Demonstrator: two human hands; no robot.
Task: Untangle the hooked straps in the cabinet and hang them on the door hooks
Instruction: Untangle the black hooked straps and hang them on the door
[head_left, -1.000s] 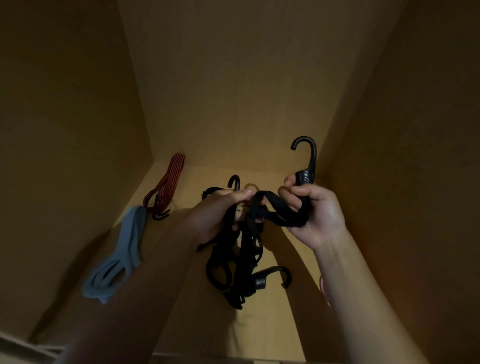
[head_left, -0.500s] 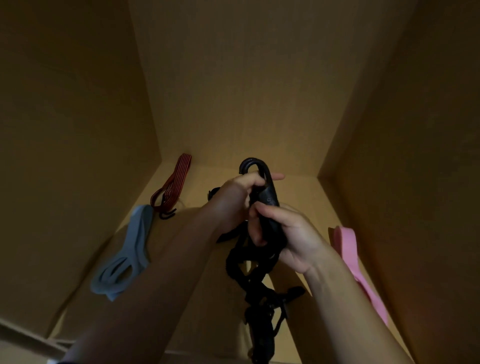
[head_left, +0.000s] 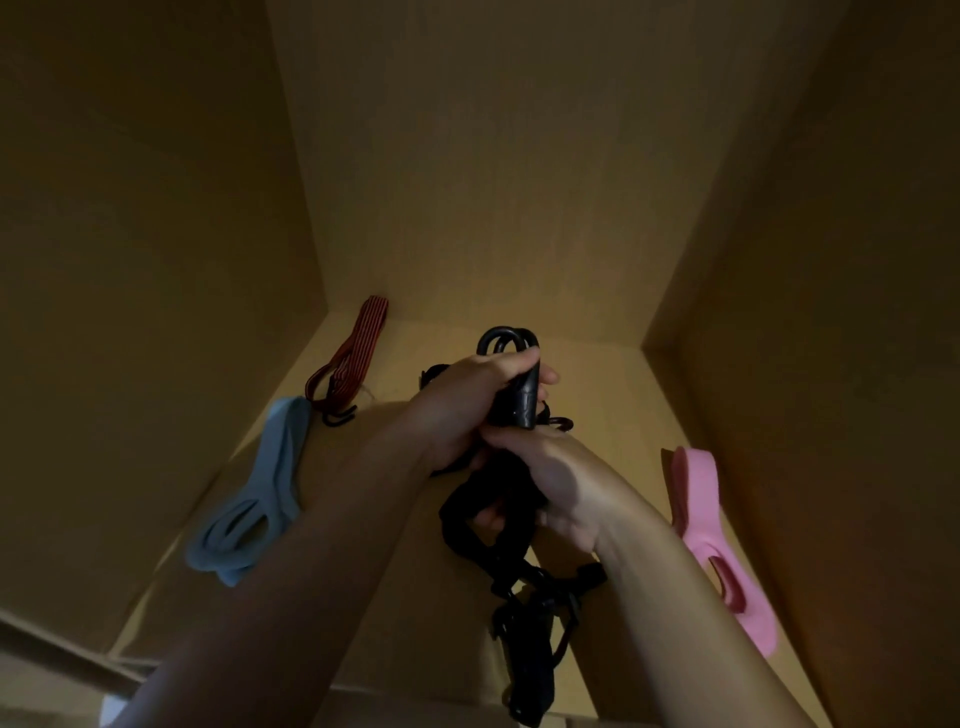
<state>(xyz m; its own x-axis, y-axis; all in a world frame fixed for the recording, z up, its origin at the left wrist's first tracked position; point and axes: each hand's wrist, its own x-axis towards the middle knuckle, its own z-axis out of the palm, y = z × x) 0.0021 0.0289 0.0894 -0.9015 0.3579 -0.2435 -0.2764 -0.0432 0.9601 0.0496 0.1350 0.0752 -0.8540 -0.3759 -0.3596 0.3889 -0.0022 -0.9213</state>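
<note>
Two hands: left hand (head_left: 460, 410), right hand (head_left: 558, 483). One black strap bundle (head_left: 511, 551) held between them; strap number inside tangle cannot tell. Two black hooks (head_left: 506, 340) side by side at top. One red strap (head_left: 353, 358). One blue band (head_left: 260, 493). One pink band (head_left: 722, 540).

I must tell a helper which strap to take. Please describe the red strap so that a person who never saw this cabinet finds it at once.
Look at the cabinet floor, then at its far left corner. The red strap lies there along the left wall, just beyond the blue band. It alone is dark red with fine stripes and ends in a small dark hook; the blue band and the pink band are plain.
</note>
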